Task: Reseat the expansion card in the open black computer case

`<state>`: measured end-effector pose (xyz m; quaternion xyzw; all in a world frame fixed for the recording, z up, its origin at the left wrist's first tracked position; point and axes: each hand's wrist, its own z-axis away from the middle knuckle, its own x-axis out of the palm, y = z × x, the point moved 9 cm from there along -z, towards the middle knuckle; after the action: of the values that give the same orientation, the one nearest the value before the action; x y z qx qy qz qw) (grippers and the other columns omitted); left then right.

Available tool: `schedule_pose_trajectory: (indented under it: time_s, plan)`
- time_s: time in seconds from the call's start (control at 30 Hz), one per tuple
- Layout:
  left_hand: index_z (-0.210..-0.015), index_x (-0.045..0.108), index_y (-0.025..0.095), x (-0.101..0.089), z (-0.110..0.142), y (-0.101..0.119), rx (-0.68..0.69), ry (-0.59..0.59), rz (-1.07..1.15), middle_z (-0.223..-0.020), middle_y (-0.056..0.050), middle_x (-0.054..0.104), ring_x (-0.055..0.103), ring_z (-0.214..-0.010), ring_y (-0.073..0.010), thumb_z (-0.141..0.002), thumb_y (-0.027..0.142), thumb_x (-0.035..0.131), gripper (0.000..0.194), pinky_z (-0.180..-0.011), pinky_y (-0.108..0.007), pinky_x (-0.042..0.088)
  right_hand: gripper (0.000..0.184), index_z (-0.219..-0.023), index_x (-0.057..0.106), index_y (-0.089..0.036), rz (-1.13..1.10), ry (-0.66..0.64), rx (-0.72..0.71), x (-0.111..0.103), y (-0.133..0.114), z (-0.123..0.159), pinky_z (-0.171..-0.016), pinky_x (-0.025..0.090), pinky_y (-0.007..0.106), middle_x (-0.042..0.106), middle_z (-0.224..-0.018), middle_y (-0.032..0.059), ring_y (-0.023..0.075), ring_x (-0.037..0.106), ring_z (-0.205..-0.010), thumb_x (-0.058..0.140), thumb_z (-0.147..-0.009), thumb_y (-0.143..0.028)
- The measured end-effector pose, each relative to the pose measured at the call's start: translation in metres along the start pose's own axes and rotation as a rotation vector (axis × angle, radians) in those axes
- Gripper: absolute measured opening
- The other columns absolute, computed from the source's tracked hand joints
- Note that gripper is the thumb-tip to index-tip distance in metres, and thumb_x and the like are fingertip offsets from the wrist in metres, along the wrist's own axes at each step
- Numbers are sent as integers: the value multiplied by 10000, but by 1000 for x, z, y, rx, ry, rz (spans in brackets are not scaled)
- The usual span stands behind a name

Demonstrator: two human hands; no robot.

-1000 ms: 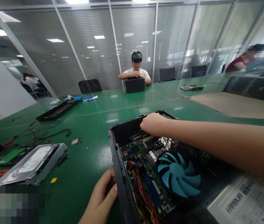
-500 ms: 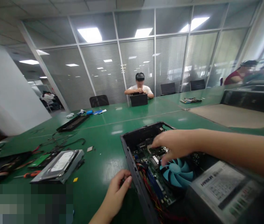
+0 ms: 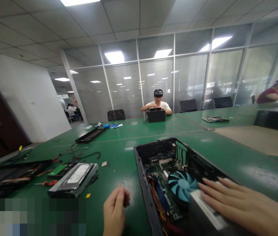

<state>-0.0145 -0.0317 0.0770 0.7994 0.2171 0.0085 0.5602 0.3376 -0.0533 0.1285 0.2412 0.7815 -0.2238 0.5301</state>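
Note:
An open black computer case (image 3: 139,157) lies on the green table (image 3: 119,137) in front of me. Inside it I see a blue cooling fan (image 3: 181,187), a circuit board and red and blue cables. My right hand (image 3: 242,206) lies flat, fingers stretched out, on the grey power supply (image 3: 203,216) at the case's near end. My left hand (image 3: 115,209) hovers beside the case's left wall, fingers curled with thumb and fingertips pinched together. What they pinch, if anything, is too small to see.
A hard drive in its metal bracket (image 3: 76,178) lies at the left, with a red-handled screwdriver (image 3: 48,183), black cables (image 3: 80,154) and a black panel (image 3: 91,135) nearby. A person (image 3: 156,104) sits across the table behind a black case. Another person (image 3: 274,93) sits at far right.
My right hand pulled back from the far end of the case and now rests flat on the power supply. My left hand came off the case wall. The camera tilted up.

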Motion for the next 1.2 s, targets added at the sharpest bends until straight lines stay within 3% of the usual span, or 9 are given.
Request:
schedule_pose_trajectory:
  time_s: [0.1,0.17,0.23,0.3,0.43,0.57,0.7,1.0,1.2]
  plan:
    - [-694,532,217,-34,-4,1,-14,244,30,-630,5,500,483,-596,-178,-973,403,387,365,-564,-277,399,975,-1522,346,-332,0,-109,22,6,25,-94,-1123,329,540,444,-1512,87,343,426,-1367,794,-657,-381]
    - [-689,513,220,-42,-5,3,-5,291,26,-639,2,492,473,-594,-178,-971,382,371,355,-554,-278,395,952,-1474,441,-272,46,-126,16,21,43,-168,-1092,355,536,468,-1490,131,360,451,-1338,825,-628,-477]
    - [-676,507,219,-36,-6,2,8,236,-25,-633,1,482,472,-596,-175,-976,373,359,367,-560,-277,390,742,-1420,496,-243,149,-40,114,38,67,-238,-1082,340,536,492,-1463,158,336,474,-1312,764,-748,-411]
    - [-661,508,217,-24,-6,0,32,139,-88,-616,4,470,477,-593,-171,-981,376,357,388,-569,-275,383,658,-1472,402,-193,265,138,223,54,79,-289,-1113,243,577,427,-1497,205,322,434,-1335,640,-863,-269]
    - [-646,522,202,-6,-5,-8,103,-8,-131,-601,10,474,490,-573,-157,-989,417,358,437,-561,-261,368,683,-1453,386,-157,210,203,344,112,65,-333,-1125,164,582,490,-1426,212,307,486,-1253,660,-836,-259]
    - [-647,538,188,6,-7,-14,131,-105,-188,-604,10,494,510,-583,-151,-998,432,356,464,-578,-250,361,470,-1281,541,-206,154,162,308,148,38,-315,-1107,233,512,630,-1246,114,255,563,-1129,650,-850,-358]
    - [-673,564,182,18,-7,-12,128,-194,-241,-626,3,520,538,-625,-162,-996,431,375,450,-608,-250,365,511,-1307,530,-204,86,164,300,146,44,-256,-1085,269,485,626,-1263,108,259,550,-1161,635,-853,-414]
    - [-640,563,185,37,-6,-8,129,-306,-352,-622,7,529,523,-638,-174,-948,445,462,415,-624,-257,358,632,-1399,464,-153,122,177,432,61,101,-116,-1020,386,457,563,-1364,144,300,508,-1236,601,-866,-463]
    - [-670,611,185,39,-11,-13,76,-333,-353,-636,1,576,548,-645,-189,-935,473,453,423,-624,-264,373,678,-1407,442,-120,215,221,406,1,123,-81,-1028,416,432,550,-1357,177,304,506,-1240,594,-870,-505]
